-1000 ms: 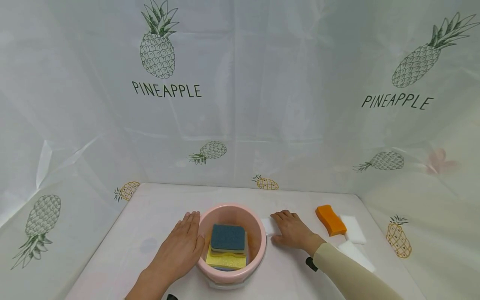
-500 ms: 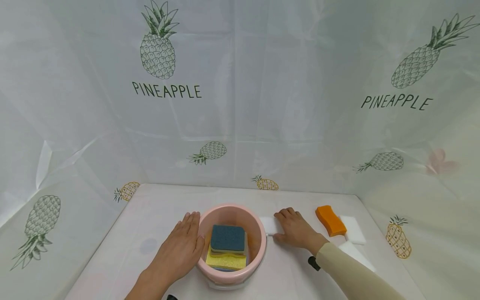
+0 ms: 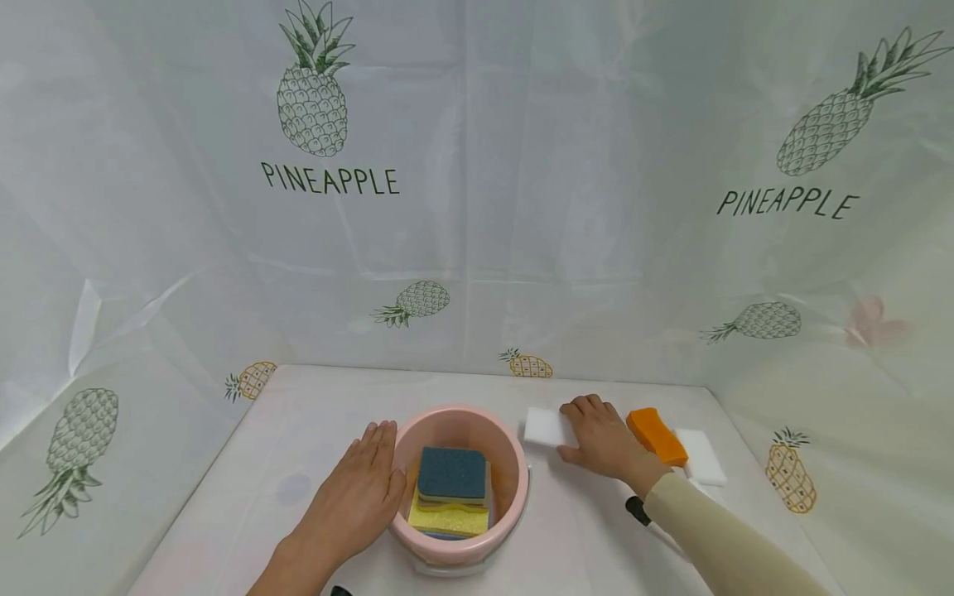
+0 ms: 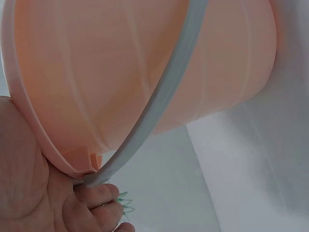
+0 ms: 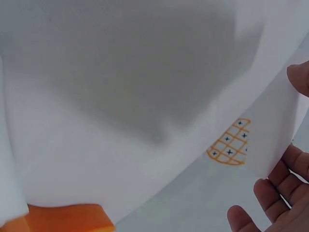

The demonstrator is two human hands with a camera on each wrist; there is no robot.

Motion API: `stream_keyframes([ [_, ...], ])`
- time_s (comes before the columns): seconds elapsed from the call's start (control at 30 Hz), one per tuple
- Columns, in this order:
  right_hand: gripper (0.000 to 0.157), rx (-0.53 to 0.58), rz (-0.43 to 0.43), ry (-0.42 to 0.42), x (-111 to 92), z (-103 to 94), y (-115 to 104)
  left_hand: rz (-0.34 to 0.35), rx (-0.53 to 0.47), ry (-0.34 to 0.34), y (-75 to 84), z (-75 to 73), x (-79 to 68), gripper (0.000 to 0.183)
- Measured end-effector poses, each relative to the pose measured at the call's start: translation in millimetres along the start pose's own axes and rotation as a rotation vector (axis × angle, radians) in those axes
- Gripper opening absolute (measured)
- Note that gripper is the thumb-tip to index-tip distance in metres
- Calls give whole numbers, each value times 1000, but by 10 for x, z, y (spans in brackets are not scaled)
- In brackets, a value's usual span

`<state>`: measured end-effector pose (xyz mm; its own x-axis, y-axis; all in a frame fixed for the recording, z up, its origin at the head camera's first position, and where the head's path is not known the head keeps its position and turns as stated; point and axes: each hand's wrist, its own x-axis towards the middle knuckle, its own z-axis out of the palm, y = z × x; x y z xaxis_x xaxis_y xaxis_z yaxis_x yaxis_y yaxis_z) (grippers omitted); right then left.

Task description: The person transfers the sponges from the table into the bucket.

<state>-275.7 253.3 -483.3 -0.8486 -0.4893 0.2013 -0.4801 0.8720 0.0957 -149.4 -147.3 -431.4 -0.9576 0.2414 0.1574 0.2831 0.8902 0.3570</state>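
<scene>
A pink bucket (image 3: 450, 549) stands on the table with several sponges inside; a dark blue-green scouring sponge (image 3: 452, 473) lies over a yellow sponge (image 3: 450, 520). My left hand (image 3: 350, 501) rests along the bucket's left rim, fingers straight; the left wrist view has it beside the grey handle (image 4: 164, 92). To the right of the bucket, my right hand (image 3: 602, 439) pinches a white sponge block (image 3: 546, 428) by its right end, thumb on one side and fingers on the other. That block (image 5: 274, 128) is held up off the table in the right wrist view.
On the right part of the table lie an orange sponge (image 3: 656, 437) and another white block (image 3: 702, 457). My right sleeve (image 3: 719, 534) covers part of that side. Behind the table hangs a pineapple-print sheet (image 3: 537, 207).
My right hand has moved right and away from me with the white sponge block, drawing it away from the bucket's rim and lifting it. The left hand and bucket have stayed put.
</scene>
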Motion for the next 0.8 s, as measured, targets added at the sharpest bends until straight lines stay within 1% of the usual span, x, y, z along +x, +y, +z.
stream_keyframes([
  [0.3,66,-55,-51,120,6,-256,34,7,10,21,10,1,-8,61],
  [0.43,65,-88,-85,190,29,-393,19,4,14,26,21,-3,-20,61],
  [0.53,65,-120,-114,258,60,-489,1,3,17,27,30,-7,-24,61],
  [0.67,64,-133,-134,336,116,-651,-72,5,21,29,41,-19,-28,60],
  [0.8,61,-113,-130,387,172,-834,-203,11,32,34,39,-20,-28,60],
])
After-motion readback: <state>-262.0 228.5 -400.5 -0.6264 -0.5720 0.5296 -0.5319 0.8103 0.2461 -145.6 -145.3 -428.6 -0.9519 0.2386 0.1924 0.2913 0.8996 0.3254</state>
